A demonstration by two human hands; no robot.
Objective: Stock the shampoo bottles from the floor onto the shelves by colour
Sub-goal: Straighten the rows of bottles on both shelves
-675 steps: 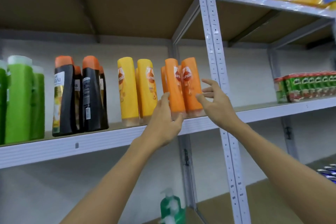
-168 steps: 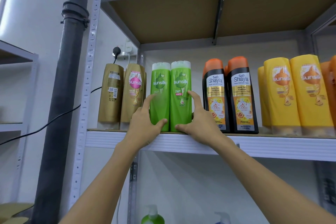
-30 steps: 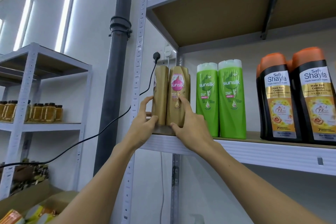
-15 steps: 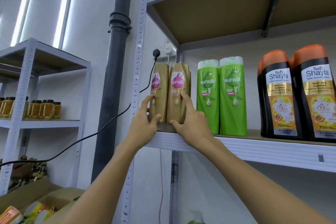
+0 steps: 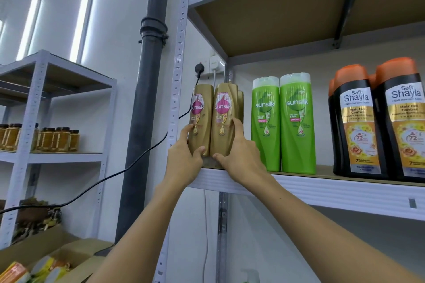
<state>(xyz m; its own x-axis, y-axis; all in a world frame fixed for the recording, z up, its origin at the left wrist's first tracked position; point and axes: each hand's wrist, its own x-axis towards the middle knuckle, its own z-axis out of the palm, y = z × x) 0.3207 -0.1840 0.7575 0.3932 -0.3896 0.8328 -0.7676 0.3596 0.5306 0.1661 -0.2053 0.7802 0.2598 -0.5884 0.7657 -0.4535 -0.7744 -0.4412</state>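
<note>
I have both hands up at the gold bottles (image 5: 212, 122), which stand upright at the end of the shelf (image 5: 322, 187) right beside the metal upright post (image 5: 178, 80), labels facing me. My left hand (image 5: 184, 163) wraps the bottle nearest the post, fingers on its outer side and thumb across its lower front; my right hand (image 5: 241, 158) wraps the one next to it, fingers along its far side and thumb low on the front. So each hand is curled around a bottle, squeezing the pair together, not lifting as far as I can tell. A third gold bottle peeks out behind them. Further from the post stand two green bottles (image 5: 284, 122), then the black bottles with orange caps (image 5: 377, 122), well apart from my hands. These gold ones look like smooth, glossy plastic, stiff enough to hold shape but likely slick, and they rest on their narrow caps, so I judge them top-heavy and easy to tip. I would keep hold low on the flat sides, near the base, and slide, not lift. The risk I see is one toppling off the shelf's open end by the post. Colour grouping here looks nearly finished; this seems to be a final straightening.
</note>
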